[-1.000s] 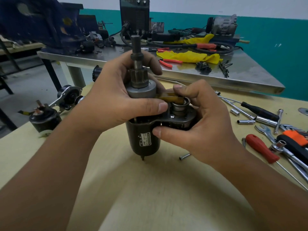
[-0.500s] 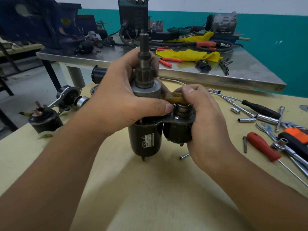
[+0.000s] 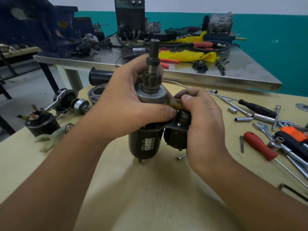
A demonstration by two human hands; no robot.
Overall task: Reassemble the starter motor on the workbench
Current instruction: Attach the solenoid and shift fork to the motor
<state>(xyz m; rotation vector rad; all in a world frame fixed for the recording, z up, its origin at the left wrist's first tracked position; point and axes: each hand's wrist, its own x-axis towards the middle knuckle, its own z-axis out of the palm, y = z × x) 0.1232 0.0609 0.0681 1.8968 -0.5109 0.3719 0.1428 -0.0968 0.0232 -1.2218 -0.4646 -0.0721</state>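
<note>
Hands (image 3: 126,112), two, gripping one starter motor (image 3: 146,144)

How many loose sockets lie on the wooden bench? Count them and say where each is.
2. A short socket lies right of the right hand; a longer socket lies just nearer the camera. More may be hidden behind that hand.

We see a steel table (image 3: 241,77) behind the bench. On it lie a yellow rag (image 3: 186,55), red pliers (image 3: 168,61) just left of the rag, a black welder (image 3: 129,15) at the back and an alternator (image 3: 220,22) at the far right.
</note>
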